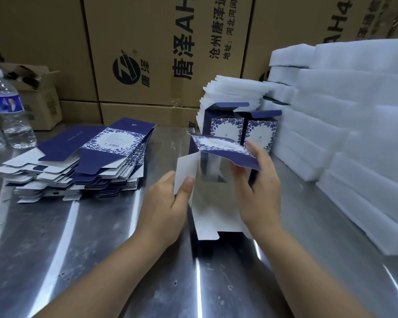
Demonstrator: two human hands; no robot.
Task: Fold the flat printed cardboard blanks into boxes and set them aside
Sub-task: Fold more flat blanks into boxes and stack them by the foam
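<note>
Both hands work one half-opened cardboard blank [216,146] just above the steel table [97,244]. The left hand [168,203] pinches a white side flap between thumb and fingers. The right hand [257,187] curls round the blue floral-printed panel. A stack of flat blanks [97,161] lies to the left. Two folded boxes [244,130] stand upright behind, touching, against white foam sheets [354,111]. A water bottle [7,106] stands far left, before brown cartons [159,53].

1. Middle left: stack of flat blue printed cardboard blanks [94,157] on the shiny steel table [90,237].
2. Centre: two upright blue cardboard boxes [228,128], behind a half-opened blank [218,146].
3. Right: piled white foam slabs [354,125].
</note>
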